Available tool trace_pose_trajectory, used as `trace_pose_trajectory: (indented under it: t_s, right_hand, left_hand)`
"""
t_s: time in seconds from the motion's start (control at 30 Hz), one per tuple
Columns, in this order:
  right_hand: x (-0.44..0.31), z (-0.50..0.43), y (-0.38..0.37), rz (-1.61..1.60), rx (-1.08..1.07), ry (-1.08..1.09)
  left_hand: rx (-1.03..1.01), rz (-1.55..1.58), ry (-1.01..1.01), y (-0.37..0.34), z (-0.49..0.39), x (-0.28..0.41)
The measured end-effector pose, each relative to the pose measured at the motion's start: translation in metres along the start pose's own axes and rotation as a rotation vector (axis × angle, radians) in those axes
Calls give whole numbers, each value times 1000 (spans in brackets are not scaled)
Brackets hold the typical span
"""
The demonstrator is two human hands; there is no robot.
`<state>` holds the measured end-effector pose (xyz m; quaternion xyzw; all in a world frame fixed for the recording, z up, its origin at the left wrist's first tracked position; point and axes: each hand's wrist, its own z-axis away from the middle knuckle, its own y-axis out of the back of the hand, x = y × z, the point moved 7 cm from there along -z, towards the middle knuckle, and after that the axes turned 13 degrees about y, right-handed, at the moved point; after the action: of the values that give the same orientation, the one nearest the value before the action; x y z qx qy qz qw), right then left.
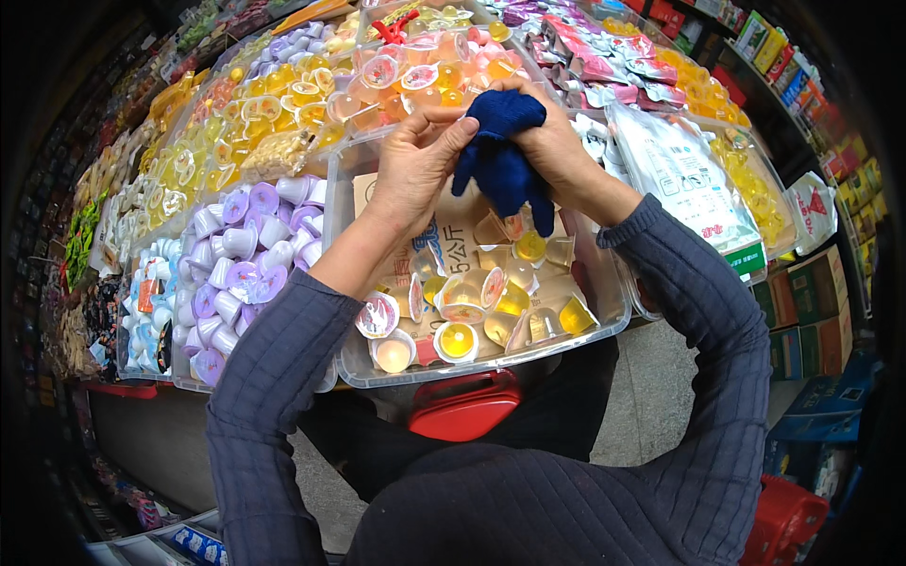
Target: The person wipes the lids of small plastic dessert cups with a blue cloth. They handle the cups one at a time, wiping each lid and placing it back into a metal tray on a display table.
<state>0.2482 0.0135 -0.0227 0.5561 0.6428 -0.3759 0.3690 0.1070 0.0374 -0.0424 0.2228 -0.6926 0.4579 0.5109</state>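
A dark blue knitted glove (504,152) hangs bunched between my hands, its fingers dangling. With thumb and fingertips, my left hand (421,163) pinches the glove's near-left edge. My right hand (555,145) grips it from the other side, some fingers hidden behind the cloth. Below them stands a clear plastic bin (488,375) lined with printed cardboard (396,233). Several jelly cups lie loose in it, among them a yellow jelly cup (456,341) and a pale jelly cup (393,354) near the front wall.
Purple-and-white jelly cups (241,262) fill a bin at left. Yellow and pink cups (382,78) are heaped beyond. Plastic packaging bags (690,170) lie at right, near stacked cardboard boxes (814,304). A red plastic stool (463,407) stands under the front bin.
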Motion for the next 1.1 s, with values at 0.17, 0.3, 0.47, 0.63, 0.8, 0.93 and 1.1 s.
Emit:
trace_pose_trajectory:
  t_s: [0.17, 0.3, 0.47, 0.63, 0.8, 0.93, 1.1]
  right_hand:
    - [24, 12, -2, -368, 48, -437]
    - [19, 8, -2, -157, -49, -354]
    - [6, -7, 13, 173, -173, -108]
    - [-31, -26, 55, 78, 274, 121]
    - [-50, -36, 105, 112, 506, 308]
    - [-60, -35, 138, 251, 616, 428]
    - [-71, -30, 113, 364, 536, 512]
  left_hand:
    - [-212, -128, 13, 2, -2, 19]
    - [-344, -362, 75, 0, 4, 22]
    - [-278, -569, 201, -10, 10, 30]
    - [-109, -536, 452, -7, 12, 38]
    - [13, -104, 93, -17, -10, 68]
    - [99, -485, 27, -12, -14, 41]
    - [-73, -1499, -171, -26, -12, -32]
